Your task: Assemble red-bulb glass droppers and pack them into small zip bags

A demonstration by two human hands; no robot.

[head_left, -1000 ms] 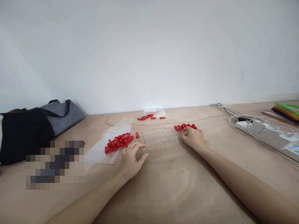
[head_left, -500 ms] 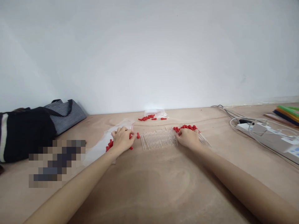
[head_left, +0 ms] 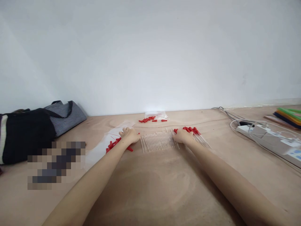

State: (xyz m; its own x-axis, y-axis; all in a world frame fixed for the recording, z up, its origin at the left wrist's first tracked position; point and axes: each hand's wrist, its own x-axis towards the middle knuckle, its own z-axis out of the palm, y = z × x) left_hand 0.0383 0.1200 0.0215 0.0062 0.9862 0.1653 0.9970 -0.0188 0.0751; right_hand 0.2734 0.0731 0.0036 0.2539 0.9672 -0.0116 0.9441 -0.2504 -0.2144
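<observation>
Flanking a row of clear tubes (head_left: 157, 140), the left hand (head_left: 131, 135) and right hand (head_left: 183, 136) had curled fingers; whether either gripped anything could not be told. Loose red bulbs (head_left: 111, 145) lay beside the left hand, partly hidden. Red-topped tubes (head_left: 195, 130) lay just right of the right hand; a white power strip (head_left: 272, 141), farther right.

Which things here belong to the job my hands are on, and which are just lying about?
Likely in the job:
red pieces beside your left hand
plastic bag
row of thin sticks
red pieces beside your right hand

Likely just lying about:
dark bag
power strip
cables
coloured stack at far right
</observation>
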